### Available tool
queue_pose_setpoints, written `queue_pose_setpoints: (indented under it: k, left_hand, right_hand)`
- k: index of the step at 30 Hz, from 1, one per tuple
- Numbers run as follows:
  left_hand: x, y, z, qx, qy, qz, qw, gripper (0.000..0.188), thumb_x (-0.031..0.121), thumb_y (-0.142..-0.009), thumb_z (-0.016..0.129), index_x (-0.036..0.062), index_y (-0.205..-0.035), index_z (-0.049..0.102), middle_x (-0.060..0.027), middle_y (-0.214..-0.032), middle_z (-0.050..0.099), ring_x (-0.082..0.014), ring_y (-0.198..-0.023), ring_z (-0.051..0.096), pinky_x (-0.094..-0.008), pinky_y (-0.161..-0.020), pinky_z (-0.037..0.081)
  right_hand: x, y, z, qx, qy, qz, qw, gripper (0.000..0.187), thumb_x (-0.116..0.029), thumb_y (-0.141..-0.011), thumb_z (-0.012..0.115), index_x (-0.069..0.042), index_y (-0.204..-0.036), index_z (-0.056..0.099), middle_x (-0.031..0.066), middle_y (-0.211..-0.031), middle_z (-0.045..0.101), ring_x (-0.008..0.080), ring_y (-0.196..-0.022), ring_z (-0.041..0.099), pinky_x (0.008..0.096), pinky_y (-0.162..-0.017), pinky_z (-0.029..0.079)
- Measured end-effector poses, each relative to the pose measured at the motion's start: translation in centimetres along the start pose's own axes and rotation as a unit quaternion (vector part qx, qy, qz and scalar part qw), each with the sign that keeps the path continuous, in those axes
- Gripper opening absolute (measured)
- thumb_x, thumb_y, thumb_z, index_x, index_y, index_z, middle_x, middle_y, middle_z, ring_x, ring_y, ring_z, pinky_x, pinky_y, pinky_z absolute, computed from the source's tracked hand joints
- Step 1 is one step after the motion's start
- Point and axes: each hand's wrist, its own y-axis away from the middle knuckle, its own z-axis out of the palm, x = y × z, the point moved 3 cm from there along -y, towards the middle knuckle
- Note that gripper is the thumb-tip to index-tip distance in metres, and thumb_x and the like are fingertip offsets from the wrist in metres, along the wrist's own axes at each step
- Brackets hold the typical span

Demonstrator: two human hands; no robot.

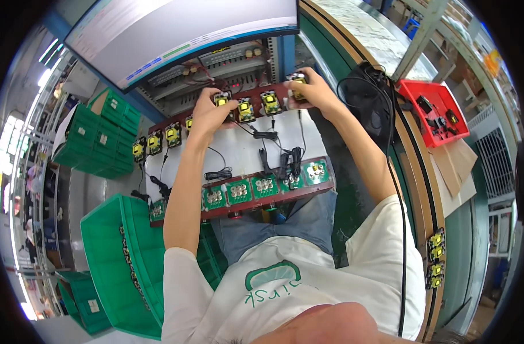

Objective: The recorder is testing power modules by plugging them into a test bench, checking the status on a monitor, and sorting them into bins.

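A row of small circuit boards with yellow transformers lies along the far dark red strip of the test fixture. My left hand is closed around one circuit board, thumb and fingers at its sides. Farther right, my right hand grips another circuit board at the strip's right end. Between the hands sit two more boards, a nearer board and a right-hand board. Black cables with tied bundles run from the boards across the white panel.
A monitor stands over the fixture's far side. Green crates are stacked at left, and an open green bin holds a row of boards. On the right bench are a red tray of black parts and several boards.
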Motion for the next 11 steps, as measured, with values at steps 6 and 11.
queue_pose_setpoints:
  k: [6, 11]
  left_hand:
    - [-3.4, -2.9, 2.3, 0.018, 0.026, 0.082, 0.996, 0.058, 0.018, -0.091, 0.084, -0.0011, -0.135, 0.051, -0.018, -0.109, 0.068, -0.0307, -0.085, 0.072, -0.0436, -0.069, 0.065]
    - [-8.9, -8.0, 3.7, -0.288, 0.303, -0.036, 0.908, 0.087, 0.014, -0.093, 0.083, -0.0094, -0.156, 0.028, -0.0324, -0.146, 0.054, -0.0277, -0.101, 0.074, -0.0333, -0.061, 0.063]
  right_hand:
    - [2.2, -1.9, 2.9, 0.058, 0.103, -0.012, 0.993, 0.056, -0.022, -0.088, 0.089, 0.0, -0.127, 0.056, 0.0173, -0.116, 0.069, 0.0247, -0.081, 0.074, 0.0336, -0.064, 0.068]
    - [3.4, -2.6, 4.4, 0.019, -0.113, 0.003, 0.993, 0.069, -0.015, -0.08, 0.094, 0.001, -0.135, 0.055, 0.0247, -0.125, 0.068, 0.0285, -0.09, 0.075, 0.0414, -0.053, 0.067]
